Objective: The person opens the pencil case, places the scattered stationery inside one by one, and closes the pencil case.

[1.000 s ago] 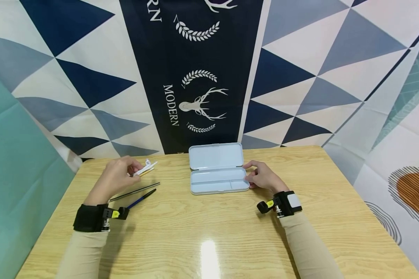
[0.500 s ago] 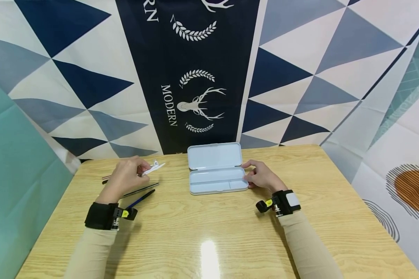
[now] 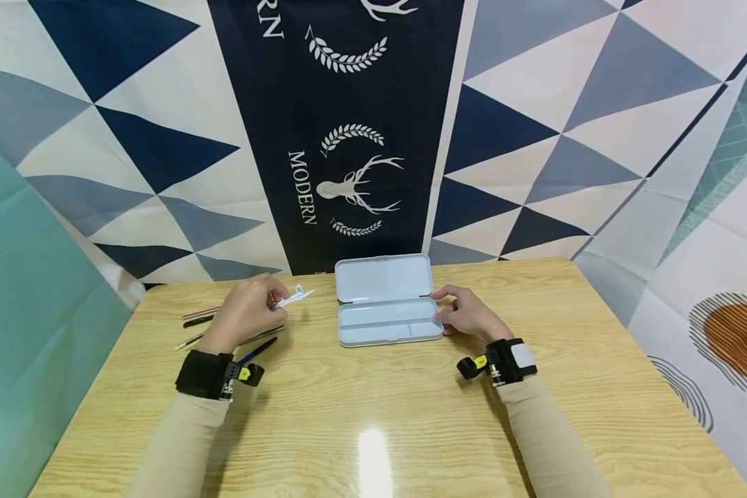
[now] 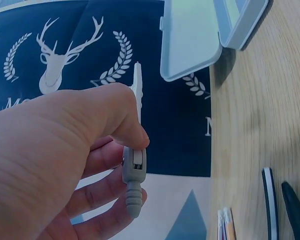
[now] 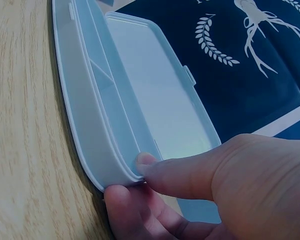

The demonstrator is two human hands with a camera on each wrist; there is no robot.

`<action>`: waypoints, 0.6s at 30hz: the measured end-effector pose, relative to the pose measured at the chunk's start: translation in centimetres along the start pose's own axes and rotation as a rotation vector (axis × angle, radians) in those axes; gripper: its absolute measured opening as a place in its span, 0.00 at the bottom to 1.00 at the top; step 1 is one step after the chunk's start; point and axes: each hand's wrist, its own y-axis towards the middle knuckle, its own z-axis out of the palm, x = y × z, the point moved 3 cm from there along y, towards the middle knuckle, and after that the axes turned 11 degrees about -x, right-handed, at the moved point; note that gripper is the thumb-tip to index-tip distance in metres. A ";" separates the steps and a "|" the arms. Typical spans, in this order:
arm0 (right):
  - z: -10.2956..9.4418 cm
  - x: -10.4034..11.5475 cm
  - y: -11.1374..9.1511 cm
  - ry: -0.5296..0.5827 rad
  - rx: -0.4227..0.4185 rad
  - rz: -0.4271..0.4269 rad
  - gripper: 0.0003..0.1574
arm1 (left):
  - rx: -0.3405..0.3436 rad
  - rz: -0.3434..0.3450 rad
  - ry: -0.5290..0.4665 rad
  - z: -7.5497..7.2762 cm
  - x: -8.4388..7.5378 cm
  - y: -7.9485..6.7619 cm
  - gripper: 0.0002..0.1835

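In the head view my left hand point(image 3: 245, 315) holds a white drawing compass point(image 3: 296, 298) above the table's left part, its legs pointing right. The left wrist view shows thumb and fingers pinching the compass point(image 4: 135, 167) near its hinge, with the ridged grey handle downward. A light blue pencil case point(image 3: 386, 333) lies with its lid raised at the back. Narrow dividers split its inside, and no items show in it. My right hand point(image 3: 473, 318) grips the case's right end, the thumb inside the rim and the fingers outside, as the right wrist view shows.
Beneath and around the left hand lie a blue pen point(image 3: 258, 351), a dark slim stick point(image 3: 268, 335), a black pen point(image 3: 198, 321), reddish thin sticks point(image 3: 200, 313) and a pale pencil-like stick point(image 3: 189, 342). A patterned cloth point(image 3: 361, 90) hangs behind the wooden table point(image 3: 324, 415).
The left hand has moved right with the compass, towards the case, uncovering the sticks and black pen at the left. My right hand stays at the case's end.
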 end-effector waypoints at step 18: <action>-0.1 0.2 -0.2 0.018 0.003 0.006 0.30 | 0.060 0.063 0.007 1.9 -2.6 2.4 0.10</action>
